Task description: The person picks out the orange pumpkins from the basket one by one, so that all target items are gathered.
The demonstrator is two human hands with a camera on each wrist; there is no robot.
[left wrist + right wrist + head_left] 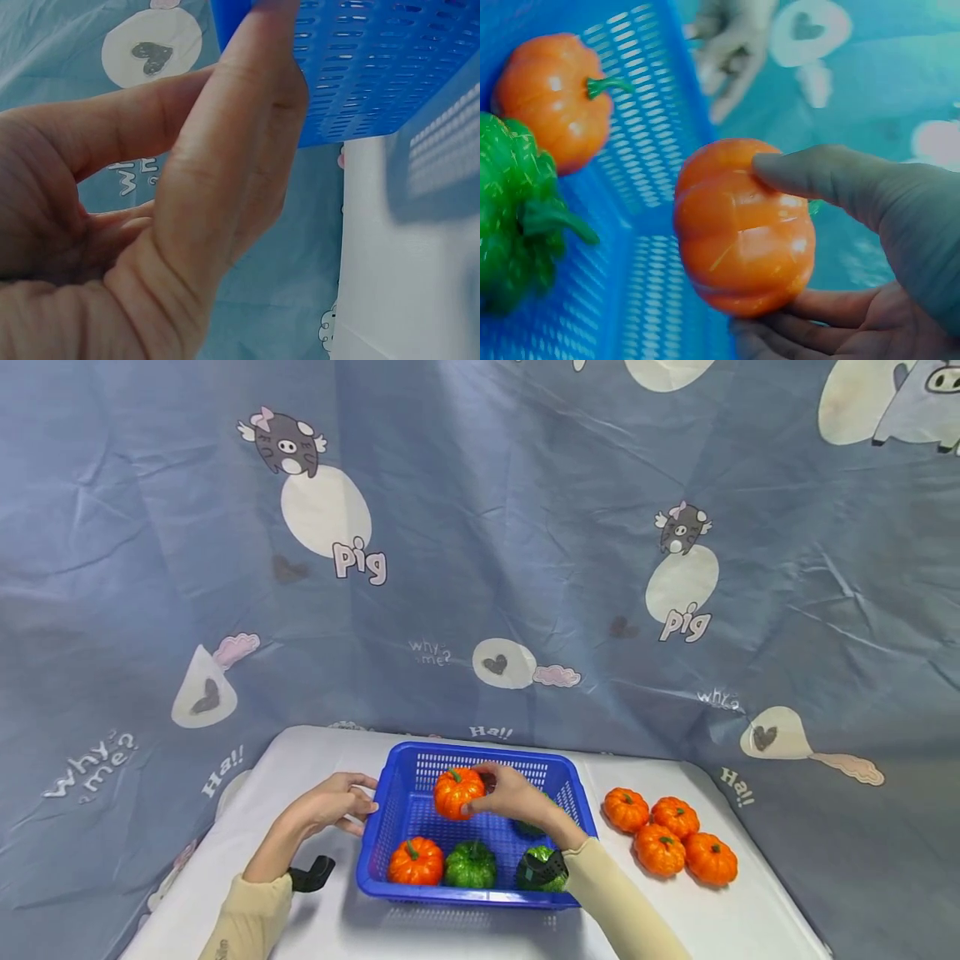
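Note:
My right hand [512, 795] grips a small orange pumpkin [457, 793] with a green stem, thumb on one side and fingers on the other. It is held over the back of a blue plastic basket [487, 896]. At the basket's left rim, my left hand [335, 803] pinches the edge between thumb and fingers; the left wrist view partly hides the contact. Inside the basket, another orange pumpkin [416, 862] sits front left beside a green pumpkin [470, 865]. A second green pumpkin [542, 870] lies front right, partly covered by the right wrist's black strap.
Several orange pumpkins [660, 850] are grouped on the white table [757, 914] to the right of the basket. Behind the table hangs a blue-grey cloth [450, 568] with pig prints. Another green thing shows partly behind my right hand.

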